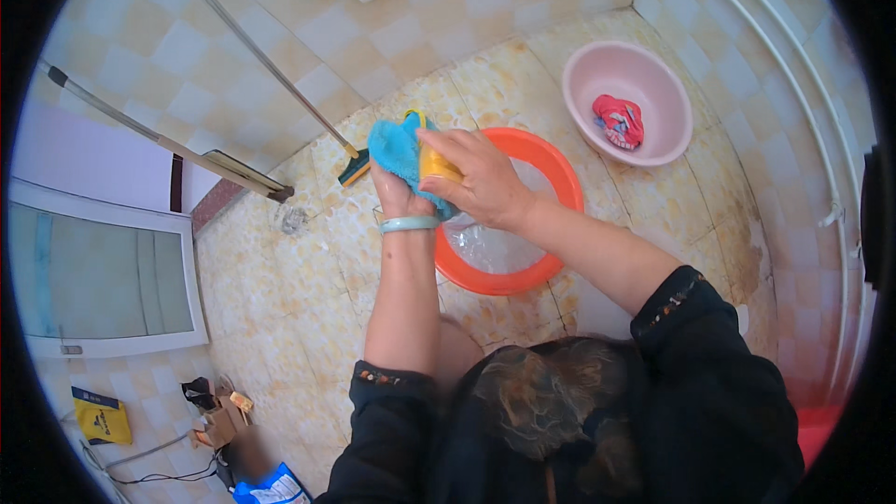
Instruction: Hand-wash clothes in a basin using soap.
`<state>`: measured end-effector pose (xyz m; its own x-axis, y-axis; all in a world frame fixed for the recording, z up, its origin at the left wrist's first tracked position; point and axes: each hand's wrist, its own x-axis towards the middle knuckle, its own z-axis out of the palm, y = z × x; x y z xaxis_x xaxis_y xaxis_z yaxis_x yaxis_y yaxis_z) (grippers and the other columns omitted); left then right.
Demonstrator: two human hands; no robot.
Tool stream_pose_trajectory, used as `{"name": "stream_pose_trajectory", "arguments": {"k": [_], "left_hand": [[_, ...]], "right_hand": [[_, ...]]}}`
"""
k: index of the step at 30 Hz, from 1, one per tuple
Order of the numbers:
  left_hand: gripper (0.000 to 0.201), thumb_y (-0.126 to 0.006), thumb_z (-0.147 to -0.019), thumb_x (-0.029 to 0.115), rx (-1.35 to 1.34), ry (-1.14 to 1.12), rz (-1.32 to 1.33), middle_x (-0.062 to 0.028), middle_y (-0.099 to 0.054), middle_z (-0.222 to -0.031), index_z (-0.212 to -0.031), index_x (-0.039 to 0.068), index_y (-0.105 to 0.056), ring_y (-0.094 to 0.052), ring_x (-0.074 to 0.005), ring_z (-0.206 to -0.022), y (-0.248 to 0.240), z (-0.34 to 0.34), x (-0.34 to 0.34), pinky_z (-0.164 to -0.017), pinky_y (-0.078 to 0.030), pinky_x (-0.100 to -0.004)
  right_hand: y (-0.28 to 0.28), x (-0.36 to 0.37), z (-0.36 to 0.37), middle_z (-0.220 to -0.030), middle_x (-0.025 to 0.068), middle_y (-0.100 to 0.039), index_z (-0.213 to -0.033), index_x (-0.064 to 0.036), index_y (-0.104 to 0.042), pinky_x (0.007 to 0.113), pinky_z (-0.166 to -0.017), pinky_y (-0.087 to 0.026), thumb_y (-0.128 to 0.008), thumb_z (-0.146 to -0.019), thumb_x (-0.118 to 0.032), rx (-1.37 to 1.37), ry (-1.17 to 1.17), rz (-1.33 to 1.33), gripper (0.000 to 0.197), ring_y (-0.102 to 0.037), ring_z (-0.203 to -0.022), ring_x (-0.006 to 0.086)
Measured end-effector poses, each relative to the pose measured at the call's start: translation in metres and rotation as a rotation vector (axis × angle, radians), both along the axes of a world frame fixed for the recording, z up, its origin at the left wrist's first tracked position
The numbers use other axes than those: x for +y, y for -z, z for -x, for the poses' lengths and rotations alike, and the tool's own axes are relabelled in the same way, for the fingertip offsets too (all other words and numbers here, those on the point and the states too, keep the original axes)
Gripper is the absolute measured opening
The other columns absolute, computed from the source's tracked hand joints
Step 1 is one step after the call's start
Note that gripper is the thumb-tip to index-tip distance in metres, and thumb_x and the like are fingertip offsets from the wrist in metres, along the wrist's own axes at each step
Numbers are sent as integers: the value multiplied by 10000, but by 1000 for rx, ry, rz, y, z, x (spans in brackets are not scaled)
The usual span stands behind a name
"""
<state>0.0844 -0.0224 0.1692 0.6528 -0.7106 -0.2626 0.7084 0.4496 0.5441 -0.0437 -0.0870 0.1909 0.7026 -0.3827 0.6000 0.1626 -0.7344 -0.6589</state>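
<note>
A fluffy blue cloth [396,151] with a yellow edge lies across my left hand [390,189], whose fingers are mostly hidden behind it. My right hand [481,177] is closed around a yellow block [437,166] that looks like a bar of soap and presses against the cloth. Both hands are above the left rim of an orange basin [571,177]. Inside that basin is cloudy, whitish water [499,245] with bubbles. A pale green bangle [409,223] circles my left wrist.
A pink basin [581,84] with a red cloth bundle [619,121] stands at the far right. A floor brush [355,166] and a flat mop [247,175] lean at the left. Near the white door [112,271] are a yellow bag [101,417] and cardboard [219,425].
</note>
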Motion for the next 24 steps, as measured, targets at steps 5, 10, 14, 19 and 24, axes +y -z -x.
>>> {"name": "stream_pose_trajectory", "arguments": {"k": [5, 10, 14, 19, 24], "left_hand": [[288, -493, -919, 341, 15, 77, 398, -84, -634, -940, -976, 76, -591, -607, -245, -862, -14, -2, 1, -781, -523, -398], [266, -481, -927, 323, 100, 343, 687, -74, -616, -936, -952, 77, -579, -580, -228, -822, -31, 3, 4, -777, -508, -388], [277, -482, -936, 337, -161, 116, 487, -78, -610, -998, -1001, 84, -574, -576, -229, -901, -19, -3, 4, -828, -494, -395], [344, -529, -922, 371, -59, 48, 192, -79, -600, -1102, -1124, 94, -557, -573, -239, -1033, 14, 1, 11, -920, -472, -405], [360, -589, -905, 308, -67, 310, 87, -71, -598, -1122, -1177, 79, -536, -578, -216, -1047, -18, 36, 3, -932, -473, -390]], "right_hand": [[34, 3, -9, -993, 121, -622, -1241, -1, -534, 337, -806, -466, -553, -926, -405, 57, 3, -979, 513, -585, -915, 222], [40, 12, -14, -1047, 92, -634, -1130, -26, -585, 311, -789, -489, -448, -961, -459, 206, 10, -1497, 484, -605, -927, 170], [52, 17, -17, -1000, 52, -626, -1058, -103, -590, 306, -791, -507, -429, -964, -448, -66, -68, -1862, 392, -604, -909, 145], [42, -26, -28, -1042, 65, -629, -1129, -69, -570, 331, -785, -521, -470, -955, -312, -364, -229, -1798, 315, -626, -879, 175], [21, -57, -24, -990, 87, -630, -1178, -37, -578, 334, -789, -493, -524, -933, -360, -165, 273, -894, 409, -620, -869, 202]]}}
